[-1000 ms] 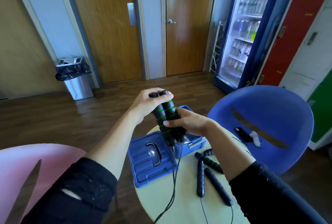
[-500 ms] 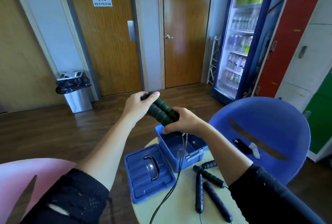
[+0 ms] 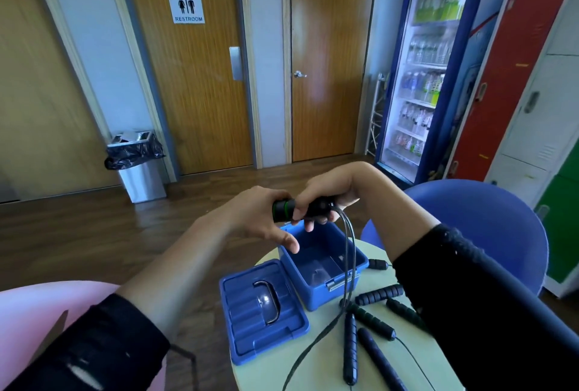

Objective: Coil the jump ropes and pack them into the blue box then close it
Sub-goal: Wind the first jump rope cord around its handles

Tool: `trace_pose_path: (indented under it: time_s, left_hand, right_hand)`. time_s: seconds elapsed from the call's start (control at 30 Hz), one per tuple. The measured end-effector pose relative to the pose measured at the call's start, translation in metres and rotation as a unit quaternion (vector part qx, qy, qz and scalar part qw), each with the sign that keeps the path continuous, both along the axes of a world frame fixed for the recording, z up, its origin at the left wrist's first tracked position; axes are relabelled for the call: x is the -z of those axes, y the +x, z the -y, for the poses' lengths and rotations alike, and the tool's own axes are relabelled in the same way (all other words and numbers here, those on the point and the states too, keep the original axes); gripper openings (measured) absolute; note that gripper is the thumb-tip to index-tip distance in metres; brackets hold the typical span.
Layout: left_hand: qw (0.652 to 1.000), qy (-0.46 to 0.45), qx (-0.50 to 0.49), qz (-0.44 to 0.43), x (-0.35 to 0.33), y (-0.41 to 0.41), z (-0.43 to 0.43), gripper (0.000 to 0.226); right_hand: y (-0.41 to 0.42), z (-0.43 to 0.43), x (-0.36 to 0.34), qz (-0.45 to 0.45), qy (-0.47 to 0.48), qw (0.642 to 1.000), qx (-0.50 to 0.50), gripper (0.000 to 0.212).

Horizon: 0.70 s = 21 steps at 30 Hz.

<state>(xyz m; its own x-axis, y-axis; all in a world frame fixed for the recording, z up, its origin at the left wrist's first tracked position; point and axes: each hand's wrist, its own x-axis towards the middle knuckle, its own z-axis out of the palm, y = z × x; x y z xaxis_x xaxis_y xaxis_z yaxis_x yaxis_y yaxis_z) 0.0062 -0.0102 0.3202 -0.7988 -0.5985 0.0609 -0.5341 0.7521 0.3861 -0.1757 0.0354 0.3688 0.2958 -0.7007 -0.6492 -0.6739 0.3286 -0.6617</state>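
Around your work there is the loose lid (image 3: 263,309) of the blue box (image 3: 316,295). It lies flat, just beside the box on its left, with the carry handle facing up. The box stands open on the far side of the surface (image 3: 316,359).

Your hands are raised above the box. The left hand (image 3: 257,218) has its fingers curled over one end of the green-ringed handles (image 3: 283,209) and its thumb stretched out. The right hand (image 3: 329,193) is wrapped around the other end. The two handles are pressed side by side and lie nearly level.

The black cord (image 3: 349,249) hangs from them in two strands. It crosses the mouth of the box, passes over the front latch and runs down across the surface toward you. Your right sleeve (image 3: 470,312) covers a part of the things on the right.

I count one box, one lid and one rope in your hands. There are six more dark handles (image 3: 350,346) lying loose on the surface, near the box on its right and front. Thin cords lead away from some of them.

The surface is small, round and pale yellow-green. A blue chair (image 3: 470,218) stands behind it on the right and a pink chair (image 3: 37,312) is at your left. The floor is dark wood. Farther away there are two wooden doors, one with a restroom sign (image 3: 189,8), a metal bin (image 3: 141,174) with a black bag, a drinks fridge (image 3: 419,77) and coloured lockers (image 3: 507,77).
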Motion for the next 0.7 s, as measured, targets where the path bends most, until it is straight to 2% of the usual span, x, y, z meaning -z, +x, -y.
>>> trace_pose_path:
  time_s: [0.1, 0.17, 0.23, 0.33, 0.4, 0.47, 0.53, 0.7]
  left_hand:
    - [0.996, 0.074, -0.023, -0.043, -0.001, 0.005, 0.0, 0.07]
    - [0.987, 0.123, -0.036, -0.094, 0.0, 0.012, 0.002, 0.078]
    - [0.964, 0.194, -0.053, -0.173, 0.003, 0.018, 0.003, 0.091]
    - [0.897, 0.316, -0.036, -0.308, 0.013, 0.018, 0.002, 0.095]
    - [0.827, 0.383, -0.019, -0.412, 0.017, 0.014, 0.001, 0.093]
    - [0.749, 0.436, -0.021, -0.498, 0.015, 0.01, 0.002, 0.094]
    - [0.693, 0.463, -0.031, -0.552, 0.01, 0.007, 0.005, 0.096]
    - [0.636, 0.498, -0.006, -0.589, 0.002, -0.006, -0.004, 0.096]
  right_hand:
    - [0.007, -0.008, -0.009, 0.043, -0.056, 0.996, 0.056, 0.032]
    - [0.009, -0.015, -0.013, 0.068, -0.118, 0.984, 0.112, 0.054]
    - [0.011, -0.019, -0.012, 0.09, -0.174, 0.968, 0.157, 0.07]
    - [0.023, -0.026, -0.006, 0.173, -0.231, 0.925, 0.247, 0.068]
    - [0.035, -0.033, -0.004, 0.225, -0.248, 0.893, 0.301, 0.063]
    - [0.047, -0.04, 0.003, 0.228, -0.273, 0.884, 0.305, 0.056]
    - [0.06, -0.045, 0.015, 0.229, -0.28, 0.89, 0.279, 0.049]
    - [0.084, -0.049, 0.036, 0.233, -0.274, 0.898, 0.252, 0.047]
